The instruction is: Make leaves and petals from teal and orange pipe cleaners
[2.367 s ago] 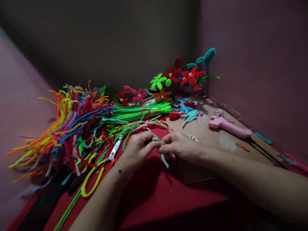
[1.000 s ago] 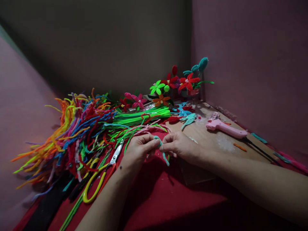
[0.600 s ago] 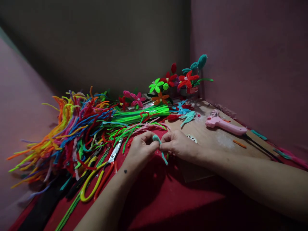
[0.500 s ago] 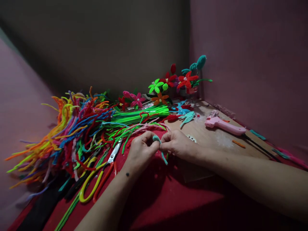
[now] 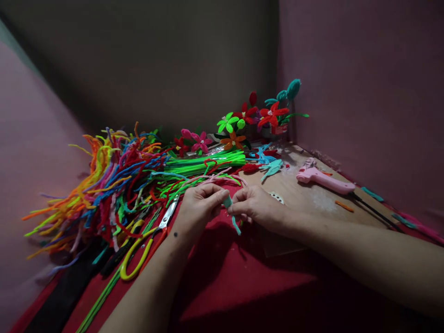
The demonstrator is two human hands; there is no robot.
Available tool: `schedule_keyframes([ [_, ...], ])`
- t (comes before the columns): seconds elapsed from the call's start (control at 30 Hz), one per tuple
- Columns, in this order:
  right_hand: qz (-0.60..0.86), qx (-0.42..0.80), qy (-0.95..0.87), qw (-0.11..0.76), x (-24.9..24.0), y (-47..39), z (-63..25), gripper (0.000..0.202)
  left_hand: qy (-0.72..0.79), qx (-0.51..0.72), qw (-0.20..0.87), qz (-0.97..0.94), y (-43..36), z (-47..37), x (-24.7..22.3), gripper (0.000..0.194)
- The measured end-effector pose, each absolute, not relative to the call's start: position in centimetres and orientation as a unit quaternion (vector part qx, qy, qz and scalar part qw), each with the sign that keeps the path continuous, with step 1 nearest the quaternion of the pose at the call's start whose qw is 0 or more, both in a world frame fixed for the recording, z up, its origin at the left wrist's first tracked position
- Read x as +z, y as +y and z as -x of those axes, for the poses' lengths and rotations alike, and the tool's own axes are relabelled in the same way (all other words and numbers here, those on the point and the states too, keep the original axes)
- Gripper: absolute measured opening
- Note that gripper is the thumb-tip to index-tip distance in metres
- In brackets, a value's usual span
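Our grip, left hand [image 5: 200, 206] and right hand [image 5: 262, 208], pinches a teal pipe cleaner [image 5: 227, 202] above the table [image 5: 249, 282], in from its far edge; we judge this a shaping step, next wanting steady pressure

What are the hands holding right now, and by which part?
A teal strip: the left hand pinches its upper part, the right hand its middle, just below; the lower end hangs free.
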State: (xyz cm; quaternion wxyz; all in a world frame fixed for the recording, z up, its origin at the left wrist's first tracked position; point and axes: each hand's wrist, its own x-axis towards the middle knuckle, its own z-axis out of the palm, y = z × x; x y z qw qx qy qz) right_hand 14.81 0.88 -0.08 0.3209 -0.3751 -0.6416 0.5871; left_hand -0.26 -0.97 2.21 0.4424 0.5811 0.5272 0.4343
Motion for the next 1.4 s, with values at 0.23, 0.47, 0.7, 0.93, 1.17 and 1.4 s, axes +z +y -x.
schedule_keyframes([
  [0.23, 0.357, 0.595, -0.633, 0.343, -0.1, 0.9, -14.9, 0.020, 0.527, 0.510, 0.348, -0.584, -1.3, -1.2, 1.2, 0.019],
  [0.47, 0.319, 0.696, -0.486, 0.421, 0.0, 1.3, -15.0, 0.022, 0.494, 0.569, 0.311, -0.579, -0.8, -0.3, 1.9, 0.014],
  [0.7, 0.306, 0.672, -0.457, 0.496, 0.1, 1.6, -15.1, 0.021, 0.512, 0.442, 0.434, -0.596, -1.1, -0.7, 1.5, 0.019],
  [0.93, 0.313, 0.638, -0.495, 0.501, -0.3, 1.2, -15.0, 0.016, 0.511, 0.350, 0.554, -0.556, -1.5, -1.5, 1.2, 0.026],
  [1.17, 0.367, 0.564, -0.573, 0.467, -0.2, 1.0, -14.9, 0.017, 0.534, 0.293, 0.627, -0.487, -1.0, -1.4, 0.8, 0.032],
  [1.4, 0.393, 0.547, -0.576, 0.463, -0.6, 1.3, -14.8, 0.017, 0.609, 0.215, 0.490, -0.585, -2.0, -1.8, 1.7, 0.032],
])
